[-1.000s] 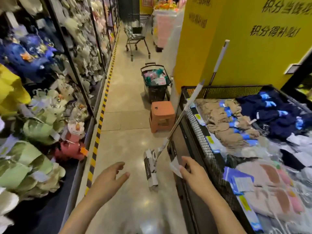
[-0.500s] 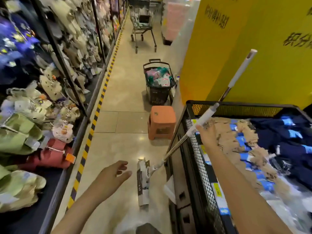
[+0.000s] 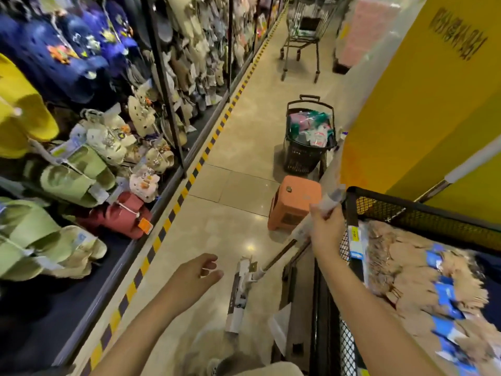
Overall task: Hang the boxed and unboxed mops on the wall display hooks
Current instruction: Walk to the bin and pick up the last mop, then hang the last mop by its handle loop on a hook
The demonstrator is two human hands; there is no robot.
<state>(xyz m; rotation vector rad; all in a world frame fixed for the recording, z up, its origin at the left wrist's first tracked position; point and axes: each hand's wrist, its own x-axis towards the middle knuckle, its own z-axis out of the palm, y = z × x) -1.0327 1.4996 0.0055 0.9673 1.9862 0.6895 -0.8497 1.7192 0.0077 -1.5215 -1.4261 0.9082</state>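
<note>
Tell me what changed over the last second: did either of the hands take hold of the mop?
Yes. The right hand rose from low beside the mesh bin and now grips the mop handle near its top. The left hand stayed open in the air, holding nothing. The mop head still rests on the floor; the orange stool and black basket have not moved.
</note>
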